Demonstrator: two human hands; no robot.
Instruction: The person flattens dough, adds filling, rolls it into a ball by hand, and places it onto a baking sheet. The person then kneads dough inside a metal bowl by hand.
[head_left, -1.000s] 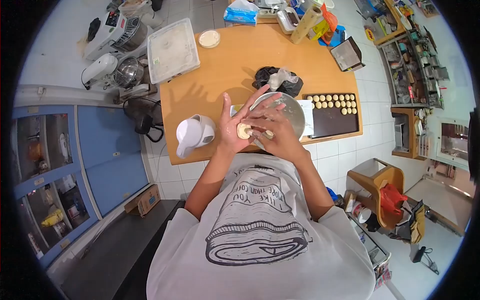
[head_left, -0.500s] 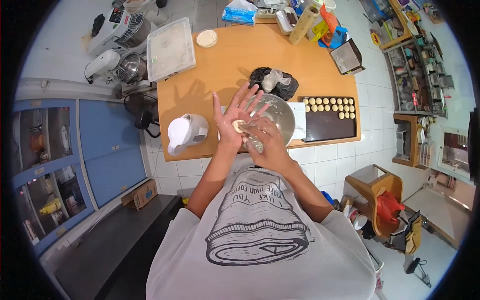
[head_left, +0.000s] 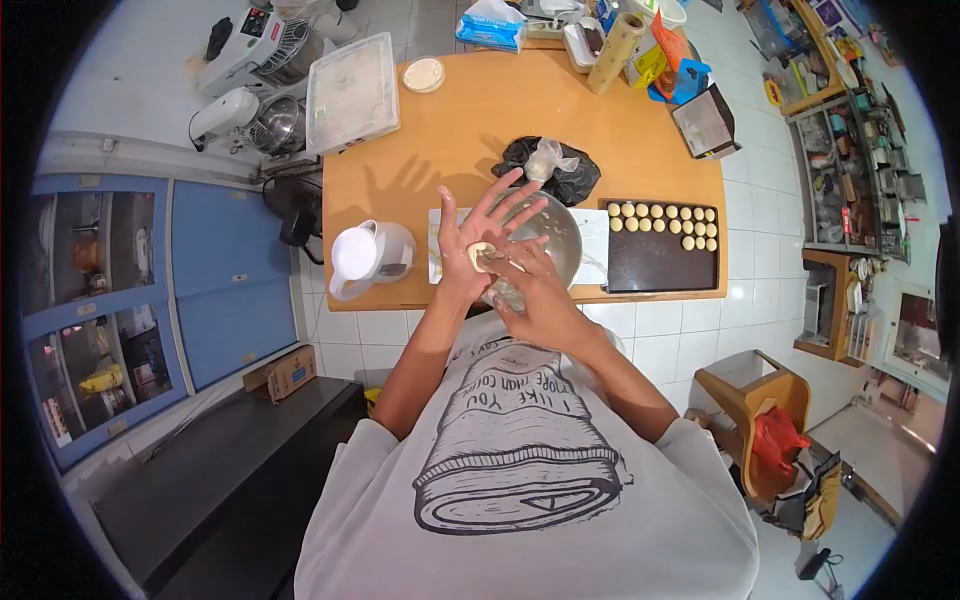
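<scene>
My left hand (head_left: 470,258) is held palm up, its fingers spread wide. On its palm lies a small flattened piece of pale dough (head_left: 476,250), with a darker patch in its middle. From the right, my right hand (head_left: 538,288) reaches across, fingers bent and tips pressed into the dough piece. Whether those fingertips hold anything else is hidden. Under both hands stands a metal bowl (head_left: 568,248), partly covered by them. Some clear crinkled plastic (head_left: 506,294) shows below my right palm; whether the hand touches it I cannot tell.
Rows of small round dough balls (head_left: 657,224) sit on a dark baking tray (head_left: 650,272) at right. A white pitcher (head_left: 372,255) stands at left. Behind the bowl lies a black plastic bag (head_left: 575,180). Farther back are a lidded plastic box (head_left: 352,95) and a small round tub (head_left: 424,75).
The view has shifted slightly. My left palm still carries the dough, whose middle now looks darker and more hollow. My right fingertips stay at it, the hand slightly more spread.
</scene>
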